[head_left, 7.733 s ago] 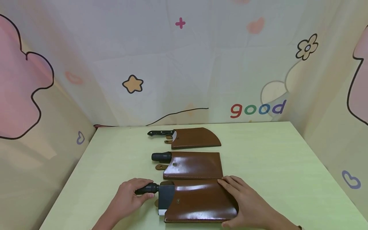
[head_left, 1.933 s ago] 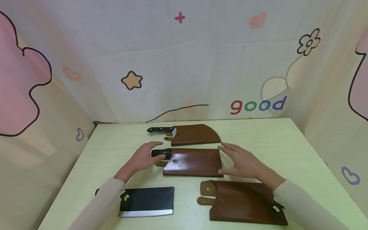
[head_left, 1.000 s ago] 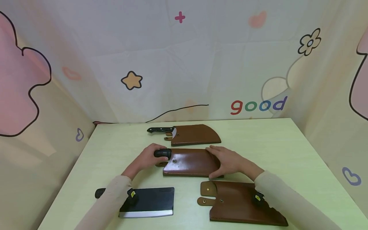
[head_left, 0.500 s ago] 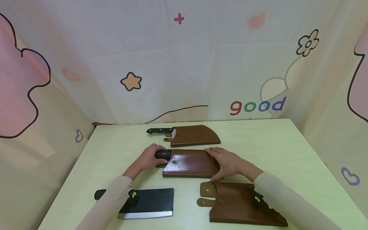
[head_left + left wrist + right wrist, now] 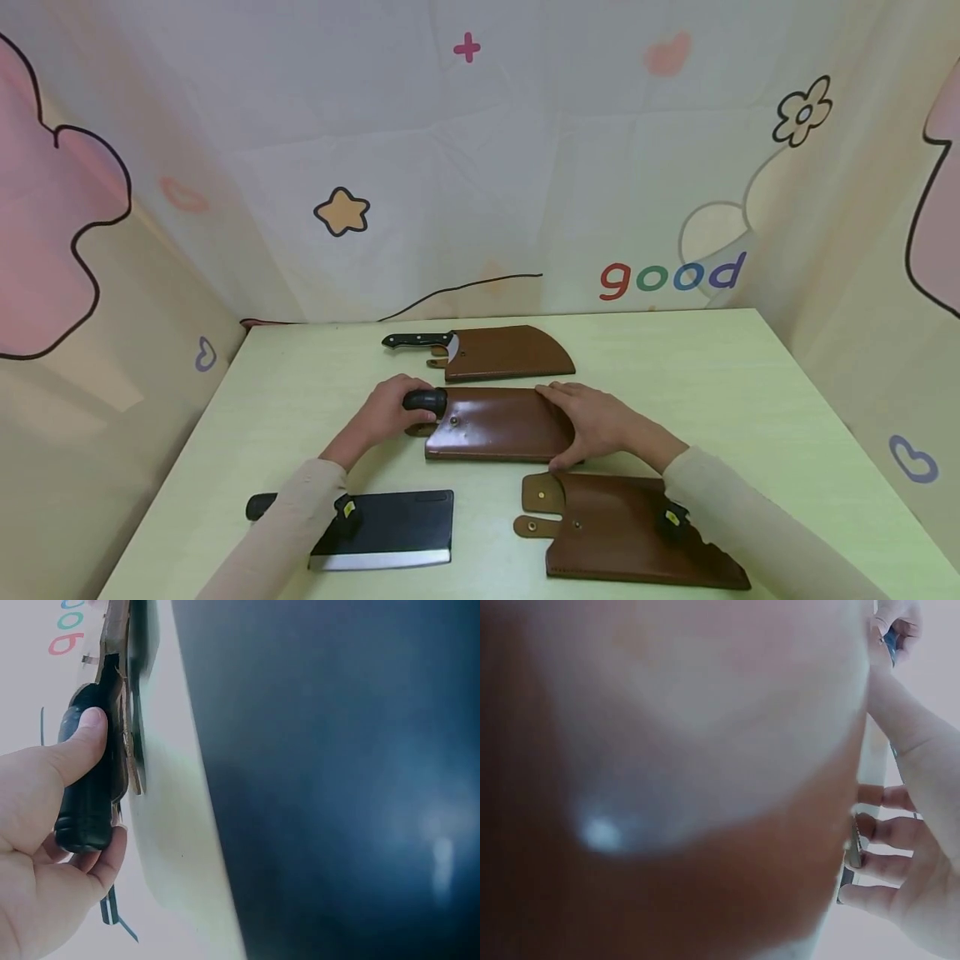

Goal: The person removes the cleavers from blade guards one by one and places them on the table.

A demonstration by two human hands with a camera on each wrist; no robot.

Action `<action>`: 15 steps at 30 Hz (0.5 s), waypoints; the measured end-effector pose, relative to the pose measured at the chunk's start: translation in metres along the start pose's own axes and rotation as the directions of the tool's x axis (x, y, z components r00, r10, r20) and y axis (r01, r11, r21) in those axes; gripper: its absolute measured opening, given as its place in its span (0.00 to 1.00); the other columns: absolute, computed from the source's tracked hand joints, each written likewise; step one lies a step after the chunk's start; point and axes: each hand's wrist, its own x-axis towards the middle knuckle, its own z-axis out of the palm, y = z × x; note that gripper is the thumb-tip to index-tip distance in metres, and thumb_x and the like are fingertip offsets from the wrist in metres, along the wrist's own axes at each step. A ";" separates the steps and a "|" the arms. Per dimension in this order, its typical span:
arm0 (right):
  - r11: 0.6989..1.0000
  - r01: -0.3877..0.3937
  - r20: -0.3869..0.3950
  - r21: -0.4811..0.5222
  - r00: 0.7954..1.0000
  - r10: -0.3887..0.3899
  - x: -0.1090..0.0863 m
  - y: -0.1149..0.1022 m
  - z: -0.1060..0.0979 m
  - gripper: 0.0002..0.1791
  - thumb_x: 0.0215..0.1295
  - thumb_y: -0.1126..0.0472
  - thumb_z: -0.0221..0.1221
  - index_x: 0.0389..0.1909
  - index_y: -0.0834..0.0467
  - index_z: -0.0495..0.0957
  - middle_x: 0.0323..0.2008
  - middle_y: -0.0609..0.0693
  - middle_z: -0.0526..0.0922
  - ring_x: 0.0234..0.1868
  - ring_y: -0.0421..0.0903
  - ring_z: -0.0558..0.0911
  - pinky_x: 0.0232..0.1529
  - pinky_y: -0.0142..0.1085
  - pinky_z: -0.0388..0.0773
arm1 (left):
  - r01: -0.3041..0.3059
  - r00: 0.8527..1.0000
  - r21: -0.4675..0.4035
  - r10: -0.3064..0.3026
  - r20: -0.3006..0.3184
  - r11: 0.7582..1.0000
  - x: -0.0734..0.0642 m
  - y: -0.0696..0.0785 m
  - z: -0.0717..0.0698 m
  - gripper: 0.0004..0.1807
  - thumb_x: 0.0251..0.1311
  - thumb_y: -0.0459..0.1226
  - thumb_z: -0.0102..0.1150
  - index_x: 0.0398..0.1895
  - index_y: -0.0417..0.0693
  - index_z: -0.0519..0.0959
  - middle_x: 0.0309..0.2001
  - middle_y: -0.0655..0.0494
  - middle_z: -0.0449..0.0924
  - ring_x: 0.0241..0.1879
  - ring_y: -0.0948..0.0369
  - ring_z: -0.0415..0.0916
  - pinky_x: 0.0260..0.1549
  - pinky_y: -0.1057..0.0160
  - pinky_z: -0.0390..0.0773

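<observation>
In the head view, my left hand (image 5: 390, 410) grips the black handle (image 5: 425, 402) of a knife whose blade is hidden inside the middle brown leather sheath (image 5: 498, 423). The left wrist view shows the thumb on top of that handle (image 5: 86, 802) and fingertips curled beneath it. At the sheath's right end, my right hand (image 5: 596, 423) holds it, thumb at the near edge and fingers over the far edge. Close in front, a bare cleaver (image 5: 401, 523) with a dark blade lies under my left forearm. An unfastened brown sheath (image 5: 622, 533) lies under my right forearm.
Behind the middle sheath lies another brown sheath (image 5: 510, 354) with a curved end, a riveted black knife handle (image 5: 416, 340) sticking out to the left. All rest on a pale green table (image 5: 750, 400). A printed cloth (image 5: 420, 150) stands around the table's back and sides.
The near cleaver, earlier gripped partly in its sheath, now lies bare at left with its sheath at right. Both hands have moved to the middle knife and sheath and have taken hold.
</observation>
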 end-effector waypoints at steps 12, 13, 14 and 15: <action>0.999 0.030 -0.049 0.010 0.998 -0.030 -0.006 0.003 -0.007 0.66 0.38 0.28 0.75 0.77 0.55 0.62 0.73 0.58 0.68 0.73 0.60 0.67 0.66 0.59 0.70 | 0.028 1.000 0.006 -0.028 -0.006 1.000 -0.002 0.003 -0.003 0.22 0.58 0.42 0.75 0.54 0.46 0.84 0.50 0.49 0.84 0.49 0.53 0.79 0.51 0.48 0.78; 0.999 0.031 -0.052 0.011 0.998 -0.030 -0.007 0.003 -0.008 0.66 0.38 0.28 0.75 0.77 0.55 0.62 0.73 0.58 0.68 0.73 0.60 0.68 0.66 0.58 0.70 | 0.029 1.000 0.009 -0.029 -0.007 1.000 -0.002 0.004 -0.003 0.21 0.58 0.42 0.75 0.54 0.46 0.84 0.50 0.49 0.84 0.50 0.53 0.79 0.50 0.48 0.78; 0.999 0.032 -0.058 0.010 0.998 -0.032 -0.007 0.003 -0.008 0.66 0.38 0.28 0.75 0.77 0.55 0.62 0.73 0.58 0.68 0.73 0.60 0.68 0.66 0.58 0.70 | 0.029 1.000 0.013 -0.029 -0.008 0.999 -0.003 0.004 -0.004 0.21 0.58 0.42 0.75 0.54 0.46 0.84 0.51 0.49 0.84 0.50 0.53 0.79 0.50 0.49 0.78; 0.999 0.032 -0.065 0.011 0.997 -0.032 -0.008 0.003 -0.008 0.66 0.38 0.28 0.75 0.77 0.55 0.62 0.73 0.58 0.68 0.73 0.60 0.68 0.66 0.58 0.70 | 0.030 0.999 0.014 -0.030 -0.011 0.999 -0.003 0.005 -0.005 0.21 0.58 0.42 0.75 0.54 0.46 0.84 0.51 0.48 0.84 0.50 0.52 0.79 0.50 0.49 0.78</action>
